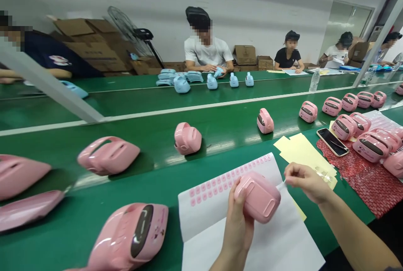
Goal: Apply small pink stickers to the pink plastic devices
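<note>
My left hand (236, 222) is wrapped round a pink plastic device (258, 198), holding it over a white sticker sheet (200, 222). Its flat underside, with two long raised pads, faces me. To its right, the fingers of my right hand (307, 182) are pinched on a thin pale strip (282, 184) that reaches to the device's edge; exactly what the strip is, I cannot tell. Rows of small pink stickers (220, 182) line the upper part of the sheet. Another pink device (134, 233), with a handle and dark window, lies on the green table to the left.
More pink devices (108, 155) stand along the green belt (223, 136). At the right are yellow papers (300, 153), a phone (333, 141) and red bubble wrap (359, 182) bearing several devices. Co-workers (208, 50) sit across the line. A pale post (53, 82) slants at the left.
</note>
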### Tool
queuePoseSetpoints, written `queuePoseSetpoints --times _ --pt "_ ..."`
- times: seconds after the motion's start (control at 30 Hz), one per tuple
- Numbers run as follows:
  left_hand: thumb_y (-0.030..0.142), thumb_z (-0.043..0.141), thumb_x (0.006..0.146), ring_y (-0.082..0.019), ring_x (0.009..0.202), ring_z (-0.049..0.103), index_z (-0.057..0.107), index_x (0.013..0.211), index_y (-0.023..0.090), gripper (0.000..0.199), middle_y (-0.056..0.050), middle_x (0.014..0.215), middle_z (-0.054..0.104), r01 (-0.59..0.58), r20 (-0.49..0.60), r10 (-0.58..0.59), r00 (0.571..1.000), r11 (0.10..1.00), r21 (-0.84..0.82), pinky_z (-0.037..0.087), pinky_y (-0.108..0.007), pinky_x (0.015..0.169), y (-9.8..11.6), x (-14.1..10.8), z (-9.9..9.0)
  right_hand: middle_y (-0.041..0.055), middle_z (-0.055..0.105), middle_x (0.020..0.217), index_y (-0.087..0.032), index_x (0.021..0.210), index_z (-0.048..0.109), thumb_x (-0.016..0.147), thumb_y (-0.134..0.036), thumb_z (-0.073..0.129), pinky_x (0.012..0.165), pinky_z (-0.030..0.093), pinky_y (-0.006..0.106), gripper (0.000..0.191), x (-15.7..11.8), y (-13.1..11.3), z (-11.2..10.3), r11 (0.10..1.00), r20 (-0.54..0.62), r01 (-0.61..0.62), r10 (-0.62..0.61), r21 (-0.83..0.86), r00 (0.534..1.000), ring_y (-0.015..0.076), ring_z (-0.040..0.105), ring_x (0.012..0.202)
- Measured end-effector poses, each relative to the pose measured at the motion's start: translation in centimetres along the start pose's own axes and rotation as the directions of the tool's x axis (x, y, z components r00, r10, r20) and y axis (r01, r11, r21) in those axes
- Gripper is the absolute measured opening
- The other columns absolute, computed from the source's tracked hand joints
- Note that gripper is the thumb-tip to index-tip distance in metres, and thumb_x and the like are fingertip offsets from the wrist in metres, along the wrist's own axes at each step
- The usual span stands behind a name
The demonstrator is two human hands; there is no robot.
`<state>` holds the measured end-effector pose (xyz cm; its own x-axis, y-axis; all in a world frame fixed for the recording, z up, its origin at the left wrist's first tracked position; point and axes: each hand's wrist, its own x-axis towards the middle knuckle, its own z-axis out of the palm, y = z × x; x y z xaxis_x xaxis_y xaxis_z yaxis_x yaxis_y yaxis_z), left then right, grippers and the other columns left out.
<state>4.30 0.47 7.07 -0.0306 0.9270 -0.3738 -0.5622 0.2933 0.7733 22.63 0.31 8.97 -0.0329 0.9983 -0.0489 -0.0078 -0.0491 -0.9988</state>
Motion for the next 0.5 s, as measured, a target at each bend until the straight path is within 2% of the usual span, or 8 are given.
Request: queuePoseSetpoints --times 0.07,0.17,0.3,0.5 --pt "0.048 0.073 0.063 -0.024 0.101 0.057 0.053 0.114 0.027 0.059 -0.004 0.112 0.061 -0.003 0.006 0.003 1.0 1.0 -0.001 0.049 -0.03 0.074 0.1 -0.2 0.2 -0.0012 0.049 0.072 -0.018 0.064 0.059 0.062 -0.045 0.071 0.061 0.038 0.026 0.029 0.0 -0.7 2.3 1.0 0.062 0.011 -0.013 0.021 0.998 0.0121 0.046 0.064" --pt "0.049 0.076 0.056 -0.022 0.092 0.06 0.051 0.114 0.027 0.067 -0.003 0.105 0.062 -0.009 -0.03 0.008 1.0 1.0 -0.02 0.049 -0.032 0.076 0.2 -0.5 0.5 -0.0019 0.048 0.072 -0.018 0.062 0.062 0.062 -0.041 0.072 0.06 0.038 0.025 0.025 0.3 -0.9 4.0 1.0 0.068 -0.02 0.022 -0.021 0.997 0.0104 0.043 0.06" --pt "0.049 0.079 0.05 -0.022 0.087 0.062 0.05 0.113 0.026 0.073 -0.003 0.101 0.064 -0.017 -0.047 0.016 0.999 0.999 -0.033 0.05 -0.034 0.075 0.3 -0.6 0.7 -0.002 0.047 0.073 -0.019 0.061 0.063 0.061 -0.038 0.072 0.063 0.038 0.026 0.022 0.6 -0.6 4.2 0.999 0.068 -0.031 0.034 -0.033 0.997 0.0111 0.044 0.063" --pt "0.047 0.077 0.052 -0.025 0.087 0.062 0.051 0.111 0.026 0.068 -0.004 0.098 0.064 -0.023 -0.069 0.021 0.997 0.999 -0.027 0.05 -0.035 0.072 0.3 -0.6 0.7 -0.0015 0.046 0.073 -0.018 0.061 0.061 0.061 -0.039 0.071 0.064 0.037 0.027 0.023 0.6 -0.4 4.2 0.998 0.087 -0.054 0.052 0.015 0.995 0.0124 0.043 0.065"
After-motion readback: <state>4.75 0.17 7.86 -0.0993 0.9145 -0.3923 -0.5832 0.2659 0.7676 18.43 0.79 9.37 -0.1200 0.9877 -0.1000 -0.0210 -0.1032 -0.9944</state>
